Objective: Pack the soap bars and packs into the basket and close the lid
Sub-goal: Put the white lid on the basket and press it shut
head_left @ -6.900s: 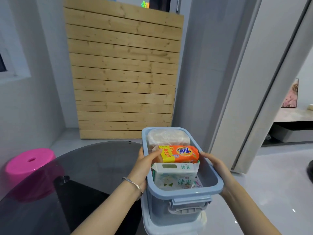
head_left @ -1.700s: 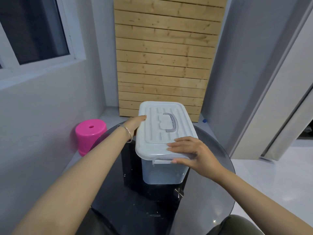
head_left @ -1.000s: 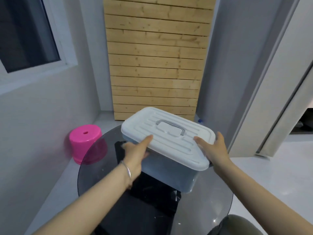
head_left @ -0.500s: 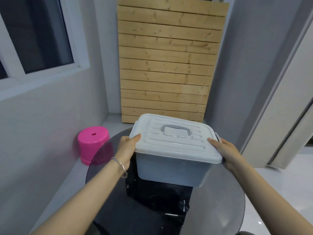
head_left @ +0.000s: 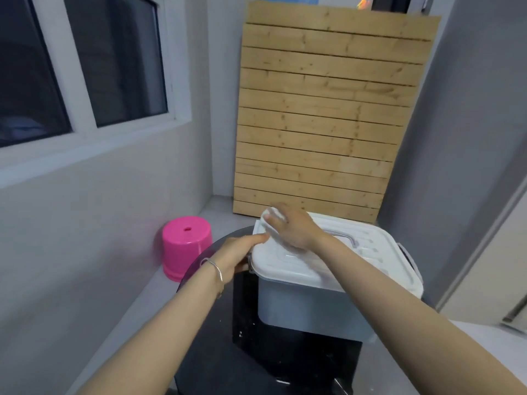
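Basket (head_left: pixel 313 309), a pale blue-grey plastic box, stands on the dark round glass table (head_left: pixel 216 363) directly in front of the person, with its white ribbed lid (head_left: pixel 342 260) on top so that nothing inside can be seen. Right hand (head_left: pixel 291 229) reaches across the body and lies palm down on the far left corner of the lid, fingers spread and flat on the plastic, though motion blur smears the fingertips. Left hand (head_left: pixel 236 253) is at the left end of the box, just below and beside the right hand, its thumb laid along the lid's edge and its other fingers curled under the rim at the grey latch (head_left: pixel 251 262); whether they actually grip the latch cannot be told. A thin metal bracelet (head_left: pixel 214 269) circles the left wrist. Between the two forearms lies the lid's grey carry handle (head_left: pixel 345 238), folded flat, partly covered by the right wrist. Left of the left hand, on the floor, stands a pink plastic stool (head_left: pixel 186 246). Beyond both hands a slatted wooden panel (head_left: pixel 325 118) leans against the wall, and a window (head_left: pixel 79 67) is at the upper left.
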